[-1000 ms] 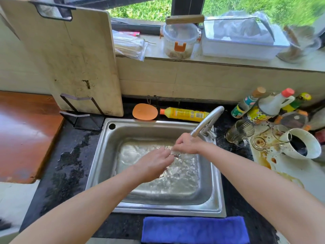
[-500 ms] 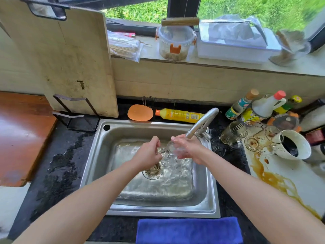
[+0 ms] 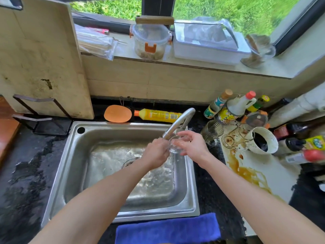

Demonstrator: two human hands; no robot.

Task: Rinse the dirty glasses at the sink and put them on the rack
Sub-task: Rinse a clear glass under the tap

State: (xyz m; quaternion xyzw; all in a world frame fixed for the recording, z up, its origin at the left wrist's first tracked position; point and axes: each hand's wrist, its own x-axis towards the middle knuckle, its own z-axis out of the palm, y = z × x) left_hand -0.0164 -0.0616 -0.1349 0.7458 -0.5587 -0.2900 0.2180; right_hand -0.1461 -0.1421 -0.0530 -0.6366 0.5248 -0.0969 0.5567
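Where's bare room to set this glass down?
Free: wet black counter left of the sink, nearer than the board stand; blue towel along the sink's front. Crowded: right of the faucet, dirty glasses, mug and bottles.

Glossy steel sink (image 3: 190, 175), clear glass (image 3: 174, 147), fuzzy blue cloth (image 3: 167, 229).

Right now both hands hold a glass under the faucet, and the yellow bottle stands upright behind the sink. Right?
One error: the head view shows the yellow bottle lying on its side behind the sink, not upright. The left hand and right hand do hold the glass under the faucet.
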